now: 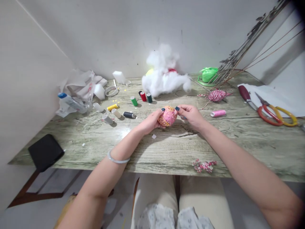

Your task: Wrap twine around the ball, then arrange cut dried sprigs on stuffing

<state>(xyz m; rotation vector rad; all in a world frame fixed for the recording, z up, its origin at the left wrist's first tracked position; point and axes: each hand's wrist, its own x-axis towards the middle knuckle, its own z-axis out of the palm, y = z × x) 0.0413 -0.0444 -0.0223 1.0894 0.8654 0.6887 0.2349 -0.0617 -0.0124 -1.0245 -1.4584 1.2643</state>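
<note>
My left hand [152, 122] is wrapped round a small pink and yellow ball [168, 116] with a rough, thread-like surface, its thumb on the upper left side. At the ball's right edge, my right hand [189, 115] is closed in a pinch; whatever lies between its fingertips is too small to make out. Both hands are just above the middle of the wood-patterned table [143, 152]. Behind them stand a green thread spool [133, 101], a red one [143, 96] and a dark green one [149, 98]. A pink spool [218, 113] lies right of my right hand.
Fluffy white stuffing [164, 79] is heaped against the wall. Scissors [274, 111] and a red-handled tool [246, 95] lie at right, near a pink-white cord bundle [217, 95]. A glue bottle [71, 101] lies at left. Pink beads [204, 165] rest near the front edge.
</note>
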